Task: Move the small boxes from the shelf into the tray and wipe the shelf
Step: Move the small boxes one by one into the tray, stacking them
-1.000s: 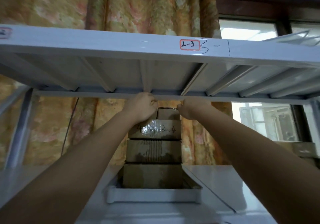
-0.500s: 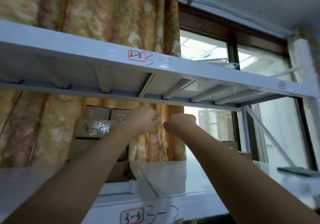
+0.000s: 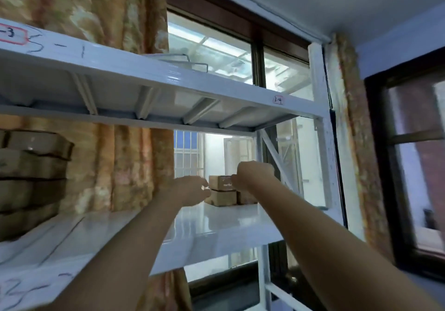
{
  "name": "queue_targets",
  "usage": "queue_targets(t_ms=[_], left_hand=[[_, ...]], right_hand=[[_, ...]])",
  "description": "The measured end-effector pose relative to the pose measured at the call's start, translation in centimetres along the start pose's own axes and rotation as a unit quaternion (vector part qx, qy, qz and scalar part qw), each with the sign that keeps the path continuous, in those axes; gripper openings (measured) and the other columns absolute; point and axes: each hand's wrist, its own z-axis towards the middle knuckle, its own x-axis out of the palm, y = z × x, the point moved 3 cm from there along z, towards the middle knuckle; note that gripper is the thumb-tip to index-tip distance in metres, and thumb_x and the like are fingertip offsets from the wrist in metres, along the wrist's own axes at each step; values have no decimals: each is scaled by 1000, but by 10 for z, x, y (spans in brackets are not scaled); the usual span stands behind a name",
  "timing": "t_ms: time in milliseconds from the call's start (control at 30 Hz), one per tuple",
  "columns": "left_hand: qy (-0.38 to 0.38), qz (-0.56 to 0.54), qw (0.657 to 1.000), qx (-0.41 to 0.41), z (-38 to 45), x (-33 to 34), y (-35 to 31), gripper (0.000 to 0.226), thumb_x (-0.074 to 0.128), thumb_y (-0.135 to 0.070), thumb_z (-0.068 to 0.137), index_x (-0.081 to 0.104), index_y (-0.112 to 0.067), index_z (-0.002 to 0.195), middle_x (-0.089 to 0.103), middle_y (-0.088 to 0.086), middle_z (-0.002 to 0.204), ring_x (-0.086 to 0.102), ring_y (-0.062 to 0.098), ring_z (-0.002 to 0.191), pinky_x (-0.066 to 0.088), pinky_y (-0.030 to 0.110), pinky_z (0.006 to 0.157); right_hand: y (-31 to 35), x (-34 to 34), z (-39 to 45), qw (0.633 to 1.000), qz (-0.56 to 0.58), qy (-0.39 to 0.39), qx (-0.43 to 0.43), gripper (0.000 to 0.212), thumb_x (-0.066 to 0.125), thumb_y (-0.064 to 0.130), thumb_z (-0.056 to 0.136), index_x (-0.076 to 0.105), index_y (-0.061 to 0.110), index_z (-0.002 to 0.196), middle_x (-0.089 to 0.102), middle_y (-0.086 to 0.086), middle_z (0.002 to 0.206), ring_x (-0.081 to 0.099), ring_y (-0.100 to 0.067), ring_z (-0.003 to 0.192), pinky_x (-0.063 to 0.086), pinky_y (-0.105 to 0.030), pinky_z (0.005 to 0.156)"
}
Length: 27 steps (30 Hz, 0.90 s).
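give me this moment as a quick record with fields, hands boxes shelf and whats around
left hand: reaching toward the small boxes, fingers loosely curled, holding nothing that shows
right hand: at the top box, contact too blurred to tell
small boxes: stacked at the far right end of the shelf, at least two layers
shelf: white, glossy
larger boxes: brown stack at the left end
upper shelf: white, handwritten labels on its front edge
background: patterned curtain, window

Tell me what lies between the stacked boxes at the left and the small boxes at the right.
In the head view, only bare white shelf lies between the stacked boxes and small boxes.
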Motion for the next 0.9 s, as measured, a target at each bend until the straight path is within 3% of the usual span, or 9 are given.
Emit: queue_targets(t_ms=[233, 367, 500, 600, 700, 800, 900], left_hand=[[32, 30, 999, 29, 35, 33, -67, 41, 36, -38, 98, 50, -21, 132, 54, 4, 133, 51, 25, 120, 42, 33, 93], [25, 81, 996, 38, 77, 37, -75, 40, 36, -31, 97, 49, -22, 133, 53, 0, 133, 50, 22, 120, 45, 37, 95], [-11, 68, 997, 23, 120, 43, -75, 39, 37, -36, 97, 52, -18, 128, 53, 1, 131, 51, 23, 118, 42, 36, 94], [-37, 73, 997, 2, 150, 47, -69, 44, 37, -38, 97, 49, -17, 133, 50, 2, 134, 50, 21, 118, 40, 34, 92], [-51, 88, 994, -37, 178, 48, -62, 40, 37, -33, 96, 52, -12, 128, 53, 0, 115, 50, 18, 98, 36, 29, 79], [-60, 99, 990, -77, 198, 51, -59, 40, 35, -33, 99, 50, -11, 129, 54, 6, 122, 55, 22, 106, 39, 31, 80], [-57, 103, 988, -103, 219, 59, -58, 42, 33, -34, 99, 52, -10, 127, 56, 8, 118, 56, 22, 104, 42, 31, 81]], right_hand=[[-75, 35, 18, 998, 13, 7, 63, 38, 43, 25, 94, 50, 10, 128, 65, -9, 113, 63, -28, 100, 50, -39, 90], [-93, 56, 49, 998, 10, 12, 65, 35, 43, 27, 94, 52, 11, 124, 65, -7, 108, 63, -26, 97, 48, -35, 89], [-100, 68, 84, 998, 1, -14, 56, 32, 44, 27, 94, 55, 12, 120, 65, -6, 110, 63, -25, 97, 46, -33, 78], [-103, 75, 112, 998, -8, -20, 54, 35, 42, 29, 95, 54, 11, 123, 63, -8, 117, 62, -27, 102, 47, -34, 82], [-104, 86, 138, 999, 1, -11, 52, 42, 42, 30, 96, 48, 10, 132, 60, -10, 125, 60, -30, 109, 47, -40, 89], [-107, 105, 164, 998, 26, 19, 56, 52, 41, 33, 96, 33, 11, 143, 50, -12, 138, 54, -33, 118, 44, -44, 95], [-111, 127, 190, 995, 62, 55, 59, 54, 42, 32, 95, 32, 10, 143, 51, -12, 136, 54, -31, 118, 45, -41, 97]])
